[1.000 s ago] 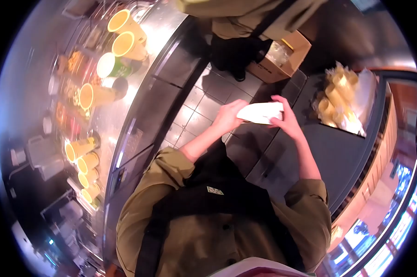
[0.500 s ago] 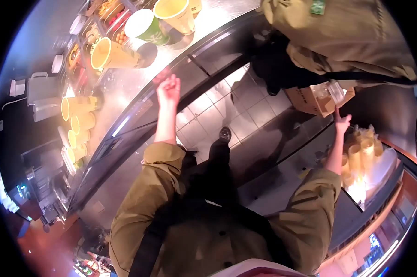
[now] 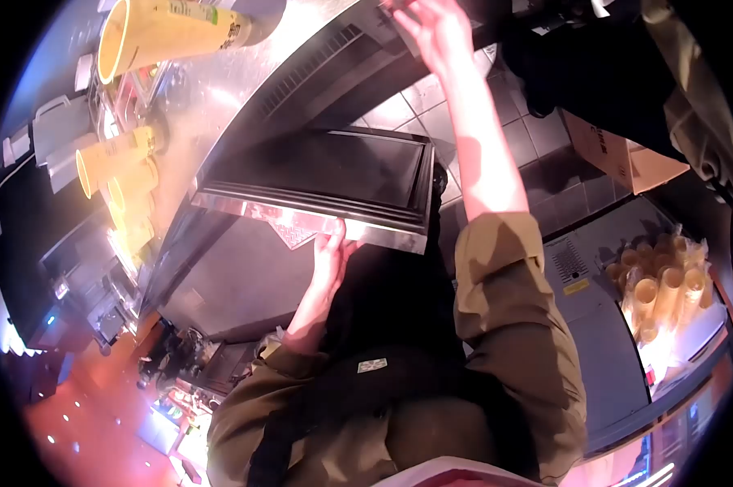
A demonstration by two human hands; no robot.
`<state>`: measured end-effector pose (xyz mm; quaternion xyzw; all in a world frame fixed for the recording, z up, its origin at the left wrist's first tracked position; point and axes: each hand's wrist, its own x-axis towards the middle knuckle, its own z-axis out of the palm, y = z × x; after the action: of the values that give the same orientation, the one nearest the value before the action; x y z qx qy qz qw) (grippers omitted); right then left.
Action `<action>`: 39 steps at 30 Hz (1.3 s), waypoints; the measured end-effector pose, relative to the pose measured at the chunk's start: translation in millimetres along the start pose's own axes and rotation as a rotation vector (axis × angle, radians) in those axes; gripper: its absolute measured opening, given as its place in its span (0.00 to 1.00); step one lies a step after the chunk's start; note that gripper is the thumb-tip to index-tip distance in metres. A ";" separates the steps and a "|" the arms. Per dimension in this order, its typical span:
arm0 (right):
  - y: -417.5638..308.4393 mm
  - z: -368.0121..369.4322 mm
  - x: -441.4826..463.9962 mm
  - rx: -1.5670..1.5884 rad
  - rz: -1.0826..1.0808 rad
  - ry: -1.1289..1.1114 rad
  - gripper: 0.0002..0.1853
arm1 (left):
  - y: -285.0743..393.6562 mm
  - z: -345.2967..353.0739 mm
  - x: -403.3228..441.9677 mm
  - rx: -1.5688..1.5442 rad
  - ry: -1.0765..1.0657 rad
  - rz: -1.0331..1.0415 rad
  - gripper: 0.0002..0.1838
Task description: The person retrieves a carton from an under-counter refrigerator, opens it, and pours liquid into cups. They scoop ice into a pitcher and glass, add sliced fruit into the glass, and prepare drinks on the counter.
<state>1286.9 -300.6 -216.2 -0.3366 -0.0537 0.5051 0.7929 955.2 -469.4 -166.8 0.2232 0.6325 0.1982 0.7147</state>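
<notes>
An under-counter door (image 3: pixel 318 174) stands swung out from the counter, its dark inner panel and ribbed seal facing up. My left hand (image 3: pixel 331 256) grips the door's bright metal edge, with the thumb on top and the fingers partly hidden. My right hand (image 3: pixel 438 34) is stretched far forward at the top of the view, beside the dark opening under the counter (image 3: pixel 212 101). Its fingers are apart and I see nothing held in them; the fingertips lie near the frame's top edge.
Yellow cups (image 3: pixel 159 32) stand on the counter at the left. A co-worker (image 3: pixel 618 81) in dark clothes is at the upper right beside a cardboard box (image 3: pixel 606 150). Wrapped stacks of cups (image 3: pixel 667 288) sit on the right-hand surface. Tiled floor (image 3: pixel 431 109) lies between.
The white item once between my hands is out of them. The door has swung open with my left hand on it. My right hand has moved from the right side to the top centre.
</notes>
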 end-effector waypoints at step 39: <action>-83.5 -134.1 -119.3 -0.277 -0.509 -0.105 0.14 | -18.5 362.3 593.3 0.245 -0.795 0.259 0.11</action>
<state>1350.1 -486.7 -239.6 -0.3906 -0.2458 0.2947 0.8368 1386.7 -173.7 -624.9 0.4426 0.2938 0.1084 0.8403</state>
